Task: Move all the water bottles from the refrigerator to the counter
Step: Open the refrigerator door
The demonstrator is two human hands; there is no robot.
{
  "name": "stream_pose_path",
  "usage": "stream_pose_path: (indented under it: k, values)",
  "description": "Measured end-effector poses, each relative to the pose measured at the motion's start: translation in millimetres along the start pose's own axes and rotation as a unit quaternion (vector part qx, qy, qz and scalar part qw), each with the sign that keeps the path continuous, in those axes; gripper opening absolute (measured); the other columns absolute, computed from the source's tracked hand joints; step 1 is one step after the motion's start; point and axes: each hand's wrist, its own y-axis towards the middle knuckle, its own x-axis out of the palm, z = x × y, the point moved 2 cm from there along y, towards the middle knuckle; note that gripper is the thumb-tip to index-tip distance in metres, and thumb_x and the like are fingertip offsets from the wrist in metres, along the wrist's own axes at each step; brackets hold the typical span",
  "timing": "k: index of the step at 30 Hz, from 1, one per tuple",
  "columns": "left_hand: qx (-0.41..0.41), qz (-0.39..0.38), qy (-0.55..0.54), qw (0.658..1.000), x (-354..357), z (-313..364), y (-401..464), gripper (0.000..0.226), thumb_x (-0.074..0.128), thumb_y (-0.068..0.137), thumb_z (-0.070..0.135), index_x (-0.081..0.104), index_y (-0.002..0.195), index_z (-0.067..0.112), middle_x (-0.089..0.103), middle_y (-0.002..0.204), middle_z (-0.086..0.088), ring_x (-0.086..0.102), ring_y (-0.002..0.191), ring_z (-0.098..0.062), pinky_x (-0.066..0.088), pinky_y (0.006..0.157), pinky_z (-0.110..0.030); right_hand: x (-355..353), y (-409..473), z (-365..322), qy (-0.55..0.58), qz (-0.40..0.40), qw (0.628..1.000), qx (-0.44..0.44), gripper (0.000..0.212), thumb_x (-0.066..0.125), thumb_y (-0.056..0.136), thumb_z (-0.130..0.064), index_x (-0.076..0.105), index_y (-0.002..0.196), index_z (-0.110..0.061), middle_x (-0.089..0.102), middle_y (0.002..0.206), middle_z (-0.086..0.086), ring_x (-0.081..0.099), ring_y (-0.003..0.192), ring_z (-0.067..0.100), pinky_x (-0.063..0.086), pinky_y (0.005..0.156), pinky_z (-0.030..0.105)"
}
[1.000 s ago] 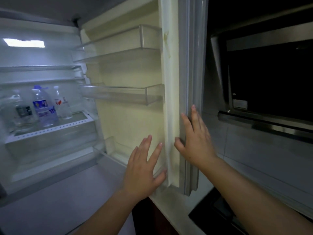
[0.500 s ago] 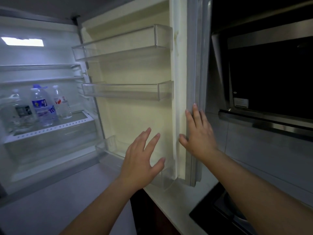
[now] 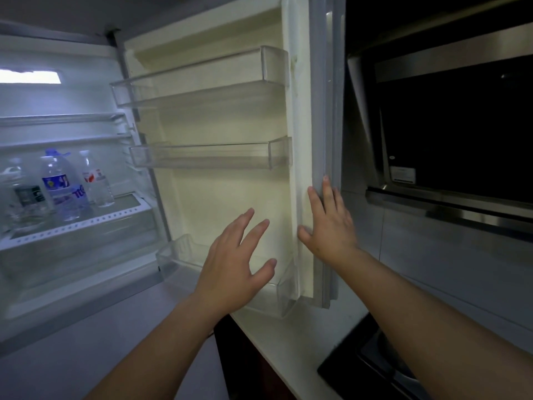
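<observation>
Head view: both grips spread and empty, right hand [image 3: 328, 223] flat on the refrigerator door [image 3: 302, 168], left hand [image 3: 233, 264] free, while the blue-capped water bottle [image 3: 62, 186] looks full, heavy and slick — best gripped around its waist.

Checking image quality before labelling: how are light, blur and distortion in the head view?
Head view: the only bright source is the fridge light, washing the interior bluish; the range hood at right falls to near black. The water bottles look soft, labels barely legible. Wide-angle bend shows in the door edge. Left hand and right hand are dim but sharp enough.
</observation>
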Motion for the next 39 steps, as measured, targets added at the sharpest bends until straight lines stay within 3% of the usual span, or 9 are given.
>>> stream_pose_path:
  k: [6, 19, 27, 30, 39]
  values:
    - [-0.01, -0.003, 0.011, 1.0, 8.3, 7.6, 18.0, 0.067, 0.053, 0.085, 0.054, 0.037, 0.146, 0.031, 0.028, 0.159, -0.002, 0.035, 0.141, -0.023, 0.04, 0.107, -0.05, 4.4, 4.8, 8.8, -0.006, -0.006, 1.0, -0.017, 0.092, 0.055, 0.088, -0.045, -0.011, 0.151, -0.03, -0.033, 0.155, -0.001, -0.015, 0.147, 0.027, 0.011, 0.116, 0.047]
    - [-0.031, 0.004, 0.03, 0.999, 16.9, 21.3, 30.3, 0.068, 0.052, 0.084, 0.054, 0.041, 0.146, 0.028, 0.028, 0.16, -0.001, 0.032, 0.142, -0.02, 0.036, 0.108, -0.044, 8.7, 9.6, 17.9, -0.023, -0.014, 0.998, -0.049, 0.098, 0.056, 0.088, -0.045, -0.019, 0.149, -0.031, -0.045, 0.146, 0.0, -0.018, 0.146, 0.03, 0.01, 0.118, 0.048]
    - [-0.048, 0.005, 0.021, 0.999, 13.7, 31.0, 24.9, 0.069, 0.052, 0.083, 0.055, 0.042, 0.146, 0.028, 0.027, 0.16, 0.0, 0.031, 0.143, -0.019, 0.036, 0.11, -0.045, 4.1, 7.6, 19.8, -0.024, -0.022, 0.998, -0.05, 0.096, 0.054, 0.087, -0.047, -0.017, 0.149, -0.032, -0.038, 0.152, 0.001, -0.018, 0.146, 0.03, 0.006, 0.118, 0.05]
    - [-0.069, 0.02, 0.002, 0.997, 8.2, 30.9, 20.8, 0.069, 0.053, 0.082, 0.055, 0.042, 0.145, 0.029, 0.027, 0.159, 0.003, 0.028, 0.143, -0.015, 0.032, 0.111, -0.04, -0.3, 6.0, 18.9, -0.033, -0.02, 0.998, -0.048, 0.093, 0.051, 0.086, -0.05, -0.015, 0.15, -0.032, -0.036, 0.154, 0.001, -0.019, 0.146, 0.029, 0.003, 0.118, 0.051]
    - [-0.129, 0.026, -0.039, 0.991, -9.8, 15.1, 4.1, 0.07, 0.051, 0.08, 0.059, 0.04, 0.145, 0.035, 0.023, 0.159, 0.011, 0.026, 0.144, -0.013, 0.03, 0.113, -0.04, -27.0, -9.2, 1.0, 0.03, 0.06, 0.993, -0.094, 0.075, 0.051, 0.089, -0.043, 0.015, 0.151, -0.025, -0.003, 0.162, 0.003, -0.005, 0.147, 0.025, 0.001, 0.116, 0.043]
